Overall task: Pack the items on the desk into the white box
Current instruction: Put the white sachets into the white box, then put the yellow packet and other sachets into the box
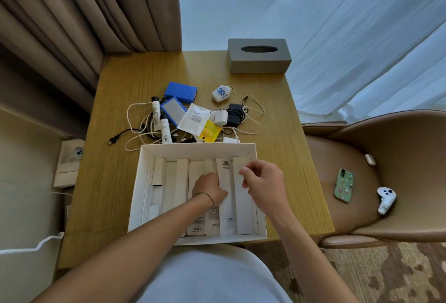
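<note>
Desk: white box beneath both hands.

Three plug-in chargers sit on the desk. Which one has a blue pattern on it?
The patterned charger, lying apart toward the grey tissue box, prongs pointing right. The plain white charger and the black charger sit touching, amid the cables.

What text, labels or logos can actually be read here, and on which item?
None can be read; every print is too small or blurred.
White sachet: grey lines, unreadable.
Yellow packet: pictures and print, unreadable.
White tubes: dark label text, unreadable.
White plug adapter: blue emblem, no legible words.
Long white pack in the white box: small logo and faint letters, unreadable.
</note>
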Demonstrator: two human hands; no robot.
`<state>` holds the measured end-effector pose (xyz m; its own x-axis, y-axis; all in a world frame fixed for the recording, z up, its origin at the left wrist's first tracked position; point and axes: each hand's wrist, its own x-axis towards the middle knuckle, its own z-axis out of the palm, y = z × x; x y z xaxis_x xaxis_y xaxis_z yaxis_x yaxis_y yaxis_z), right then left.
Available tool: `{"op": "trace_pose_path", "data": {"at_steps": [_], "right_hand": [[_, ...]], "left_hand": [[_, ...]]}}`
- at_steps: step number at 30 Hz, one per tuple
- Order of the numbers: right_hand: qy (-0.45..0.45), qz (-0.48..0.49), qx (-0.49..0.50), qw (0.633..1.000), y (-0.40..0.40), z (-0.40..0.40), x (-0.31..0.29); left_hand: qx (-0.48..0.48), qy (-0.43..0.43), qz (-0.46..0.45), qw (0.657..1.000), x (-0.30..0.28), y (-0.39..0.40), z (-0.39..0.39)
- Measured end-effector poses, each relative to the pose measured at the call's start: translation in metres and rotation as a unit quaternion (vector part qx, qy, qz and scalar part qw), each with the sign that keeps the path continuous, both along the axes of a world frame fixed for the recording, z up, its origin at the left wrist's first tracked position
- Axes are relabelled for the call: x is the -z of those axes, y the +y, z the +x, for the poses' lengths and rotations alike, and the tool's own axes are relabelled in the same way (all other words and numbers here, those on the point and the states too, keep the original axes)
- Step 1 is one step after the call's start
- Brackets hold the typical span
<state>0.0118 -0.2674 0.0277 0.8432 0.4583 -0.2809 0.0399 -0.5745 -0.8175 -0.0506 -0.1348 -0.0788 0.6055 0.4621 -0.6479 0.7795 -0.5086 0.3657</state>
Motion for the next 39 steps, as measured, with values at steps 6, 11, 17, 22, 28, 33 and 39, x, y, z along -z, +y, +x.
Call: {"op": "trace_pose_path", "data": {"at_steps": [6, 11, 17, 22, 28, 33, 39], "right_hand": [[0.002, -0.002, -0.016, 1.0, 0.008, 0.011, 0.002], [-0.012, 0.002, -0.038, 0.999, 0.037, 0.037, -0.007], [-0.048, -0.041, -0.095, 0.994, 0.106, 0.079, -0.009], [-0.088, -0.141, -0.199, 0.966, 0.172, 0.103, 0.023], [-0.209, -0.277, -0.314, 0.884, 0.225, 0.118, 0.067], [-0.229, -0.273, -0.298, 0.885, 0.238, 0.121, 0.086], [0.152, -0.009, -0.026, 0.988, 0.227, 0.144, 0.067]], "left_hand": [[0.103, 0.007, 0.118, 0.988, -0.002, 0.005, -0.004], [0.068, -0.107, 0.124, 0.984, -0.038, 0.006, -0.015], [-0.016, -0.272, 0.139, 0.952, -0.098, 0.039, -0.031], [-0.081, -0.362, 0.071, 0.926, -0.123, 0.079, -0.028], [-0.104, -0.378, 0.078, 0.917, -0.129, 0.116, -0.026], [-0.113, -0.352, 0.078, 0.926, -0.123, 0.138, -0.028], [-0.108, -0.287, 0.066, 0.95, -0.104, 0.155, -0.015]]}}
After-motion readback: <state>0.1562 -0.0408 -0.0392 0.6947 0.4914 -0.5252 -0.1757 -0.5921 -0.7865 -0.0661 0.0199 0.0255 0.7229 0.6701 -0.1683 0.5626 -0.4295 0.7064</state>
